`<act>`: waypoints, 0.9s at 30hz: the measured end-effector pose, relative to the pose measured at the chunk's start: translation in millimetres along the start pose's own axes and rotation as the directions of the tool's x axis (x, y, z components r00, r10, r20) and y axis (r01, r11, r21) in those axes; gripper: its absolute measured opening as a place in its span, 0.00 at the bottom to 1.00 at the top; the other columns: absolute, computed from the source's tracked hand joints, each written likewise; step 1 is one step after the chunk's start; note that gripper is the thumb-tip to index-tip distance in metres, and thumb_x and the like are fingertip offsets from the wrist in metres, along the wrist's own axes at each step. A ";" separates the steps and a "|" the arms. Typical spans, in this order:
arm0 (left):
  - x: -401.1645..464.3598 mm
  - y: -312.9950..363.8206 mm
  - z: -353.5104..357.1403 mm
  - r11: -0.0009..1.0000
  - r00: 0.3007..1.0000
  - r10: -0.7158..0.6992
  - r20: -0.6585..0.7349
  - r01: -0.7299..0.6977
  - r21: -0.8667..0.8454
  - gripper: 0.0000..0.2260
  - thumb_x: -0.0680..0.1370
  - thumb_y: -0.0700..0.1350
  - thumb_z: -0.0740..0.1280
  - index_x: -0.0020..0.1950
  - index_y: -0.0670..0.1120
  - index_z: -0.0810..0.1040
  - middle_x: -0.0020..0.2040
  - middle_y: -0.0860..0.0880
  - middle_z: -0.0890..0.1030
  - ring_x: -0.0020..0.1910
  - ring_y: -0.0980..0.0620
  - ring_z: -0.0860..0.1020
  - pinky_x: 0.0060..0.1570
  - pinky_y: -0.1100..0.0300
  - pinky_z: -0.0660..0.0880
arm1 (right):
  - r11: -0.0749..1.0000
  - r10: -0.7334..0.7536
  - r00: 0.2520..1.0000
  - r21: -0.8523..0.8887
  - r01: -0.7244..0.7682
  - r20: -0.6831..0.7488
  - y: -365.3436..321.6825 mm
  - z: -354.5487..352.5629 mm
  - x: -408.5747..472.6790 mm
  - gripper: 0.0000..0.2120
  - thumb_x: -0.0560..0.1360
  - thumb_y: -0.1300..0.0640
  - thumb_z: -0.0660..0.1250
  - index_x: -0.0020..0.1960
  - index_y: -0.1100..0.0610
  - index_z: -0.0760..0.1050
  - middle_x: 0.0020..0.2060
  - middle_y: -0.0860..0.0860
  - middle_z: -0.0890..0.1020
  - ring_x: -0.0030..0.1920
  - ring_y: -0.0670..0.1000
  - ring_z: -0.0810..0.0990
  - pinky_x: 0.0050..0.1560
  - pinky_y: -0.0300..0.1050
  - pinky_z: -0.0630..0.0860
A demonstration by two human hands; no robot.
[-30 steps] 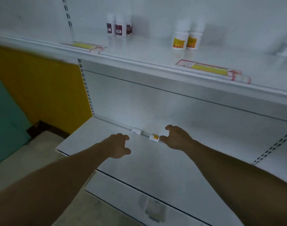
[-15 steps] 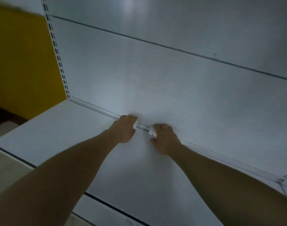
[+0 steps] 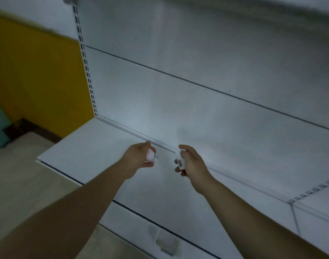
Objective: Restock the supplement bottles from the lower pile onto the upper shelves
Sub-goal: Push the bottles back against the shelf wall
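**Two supplement bottles held above the lower shelf, ready to be raised**

One small white bottle [image 3: 151, 156] is gripped in the left hand [image 3: 139, 157], with the fingers curled round its body. A second white bottle [image 3: 180, 159], showing a barcode label, is clasped in the right hand [image 3: 192, 163], thumb on top and fingers beneath. Both bottles are held just above the rear of the white lower shelf [image 3: 81, 146], near the back panel [image 3: 197, 113], and appear clear of its surface; the two are kept well apart.

The step in hand is judged to be the lift to the upper shelf [image 3: 253, 8], whose blurred edge is seen at the top. It would be done well if each bottle were kept firmly wrapped, carried clear of that edge, then set down upright on its base, label outward.

The right bottle's long axis is seen to run roughly along the forearm, tilted away from the viewer. The left bottle's axis cannot be told with certainty, as it is blurred and partly covered by fingers.
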State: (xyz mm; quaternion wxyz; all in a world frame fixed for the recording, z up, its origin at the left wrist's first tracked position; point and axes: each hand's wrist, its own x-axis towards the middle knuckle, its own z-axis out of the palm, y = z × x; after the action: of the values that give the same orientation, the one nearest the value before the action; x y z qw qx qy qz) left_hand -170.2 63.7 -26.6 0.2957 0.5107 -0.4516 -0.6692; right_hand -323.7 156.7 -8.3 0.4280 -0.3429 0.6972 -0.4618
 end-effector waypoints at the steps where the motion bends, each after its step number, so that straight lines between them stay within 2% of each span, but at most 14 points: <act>1: -25.5 9.1 -3.9 0.993 0.999 -0.028 0.019 0.030 -0.118 0.20 0.81 0.51 0.58 0.45 0.37 0.80 0.44 0.37 0.81 0.38 0.45 0.80 0.35 0.57 0.80 | 0.999 -0.012 1.000 0.046 0.012 0.009 -15.1 2.5 -19.2 0.10 0.78 0.55 0.57 0.52 0.42 0.74 0.40 0.52 0.81 0.30 0.48 0.79 0.29 0.39 0.69; 3: -81.0 29.0 -16.8 0.947 0.991 -0.013 0.134 0.055 -0.316 0.16 0.81 0.47 0.59 0.44 0.38 0.80 0.43 0.39 0.81 0.39 0.45 0.80 0.38 0.57 0.80 | 0.990 -0.052 0.999 0.130 0.051 -0.001 -43.7 6.2 -64.1 0.10 0.76 0.55 0.60 0.50 0.42 0.75 0.41 0.52 0.80 0.29 0.48 0.78 0.29 0.40 0.68; 5: -133.0 49.7 -31.2 0.918 0.961 0.089 0.261 0.023 -0.397 0.08 0.76 0.39 0.61 0.43 0.40 0.80 0.44 0.40 0.81 0.43 0.44 0.80 0.44 0.56 0.80 | 0.980 -0.105 0.994 0.168 0.107 -0.021 -68.4 8.7 -110.6 0.10 0.73 0.56 0.65 0.50 0.43 0.76 0.42 0.51 0.79 0.30 0.47 0.78 0.29 0.40 0.71; 6: -157.2 59.8 -38.0 0.916 0.949 0.127 0.287 -0.002 -0.401 0.06 0.74 0.37 0.63 0.46 0.41 0.79 0.45 0.41 0.81 0.45 0.43 0.80 0.46 0.57 0.79 | 0.973 -0.133 0.991 0.187 0.136 -0.025 -80.1 9.7 -133.6 0.11 0.73 0.57 0.67 0.51 0.43 0.76 0.43 0.50 0.78 0.30 0.47 0.78 0.30 0.40 0.72; 8: -204.9 81.4 -48.8 0.913 0.933 0.202 0.297 -0.071 -0.401 0.08 0.73 0.41 0.66 0.51 0.44 0.74 0.47 0.42 0.83 0.46 0.42 0.81 0.43 0.57 0.79 | 0.944 -0.179 0.983 0.275 0.183 -0.039 -103.2 11.8 -179.2 0.13 0.73 0.59 0.67 0.53 0.44 0.75 0.46 0.51 0.79 0.33 0.48 0.80 0.33 0.40 0.74; 10: -248.2 103.3 -57.6 0.908 0.908 0.259 0.330 -0.112 -0.404 0.06 0.79 0.45 0.62 0.54 0.46 0.69 0.49 0.42 0.83 0.46 0.41 0.82 0.41 0.57 0.80 | 0.895 -0.215 0.975 0.389 0.217 -0.049 -127.3 14.4 -222.5 0.13 0.75 0.60 0.65 0.56 0.46 0.74 0.47 0.53 0.81 0.37 0.49 0.82 0.34 0.40 0.75; 14: -326.4 147.5 -67.7 0.896 0.864 0.332 0.377 -0.164 -0.413 0.11 0.82 0.47 0.56 0.58 0.47 0.75 0.51 0.41 0.83 0.49 0.41 0.82 0.40 0.54 0.80 | 0.783 -0.321 0.946 0.548 0.295 -0.050 -172.0 16.7 -295.8 0.10 0.80 0.58 0.58 0.56 0.53 0.76 0.41 0.53 0.83 0.37 0.49 0.80 0.35 0.40 0.73; 17: -373.2 173.8 -65.9 0.877 0.807 0.410 0.425 -0.222 -0.425 0.12 0.82 0.47 0.55 0.56 0.50 0.77 0.49 0.42 0.83 0.46 0.44 0.83 0.37 0.56 0.79 | 0.700 -0.375 0.924 0.632 0.333 -0.072 -201.3 14.1 -338.5 0.12 0.79 0.59 0.56 0.52 0.57 0.78 0.38 0.54 0.80 0.33 0.50 0.77 0.31 0.40 0.71; 21: -418.3 196.5 -57.9 0.863 0.741 0.467 0.483 -0.264 -0.430 0.11 0.82 0.48 0.54 0.58 0.47 0.73 0.48 0.42 0.83 0.42 0.46 0.83 0.36 0.57 0.79 | 0.627 -0.434 0.896 0.683 0.374 -0.092 -229.5 5.0 -377.5 0.11 0.79 0.59 0.57 0.55 0.52 0.76 0.38 0.56 0.81 0.33 0.52 0.78 0.28 0.40 0.71; 23: -437.1 202.4 -52.0 0.847 0.695 0.511 0.505 -0.306 -0.435 0.10 0.81 0.43 0.55 0.57 0.48 0.74 0.48 0.41 0.83 0.42 0.45 0.82 0.37 0.56 0.79 | 0.593 -0.449 0.888 0.711 0.377 -0.097 -239.4 -4.7 -396.6 0.11 0.79 0.58 0.57 0.55 0.52 0.77 0.38 0.56 0.81 0.33 0.52 0.78 0.28 0.40 0.71; 25: -451.6 206.2 -44.0 0.826 0.661 0.554 0.506 -0.363 -0.431 0.14 0.78 0.36 0.55 0.55 0.49 0.75 0.45 0.43 0.83 0.42 0.45 0.82 0.35 0.56 0.78 | 0.557 -0.454 0.888 0.753 0.350 -0.076 -247.0 -15.8 -412.9 0.09 0.77 0.57 0.59 0.54 0.53 0.77 0.39 0.56 0.81 0.32 0.52 0.77 0.28 0.39 0.71; 27: -464.0 211.1 -33.0 0.813 0.640 0.579 0.506 -0.406 -0.417 0.17 0.77 0.34 0.54 0.55 0.50 0.76 0.43 0.43 0.83 0.41 0.44 0.82 0.35 0.56 0.79 | 0.529 -0.460 0.885 0.777 0.341 -0.075 -254.1 -27.4 -426.9 0.08 0.75 0.57 0.62 0.53 0.54 0.77 0.38 0.55 0.79 0.30 0.51 0.76 0.27 0.38 0.71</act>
State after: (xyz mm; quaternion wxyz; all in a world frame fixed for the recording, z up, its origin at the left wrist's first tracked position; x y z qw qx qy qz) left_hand -11.9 363.2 355.6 0.3710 0.0774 -0.5511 -0.7434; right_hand -157.6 453.1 355.2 0.4621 -0.3081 0.3016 -0.7749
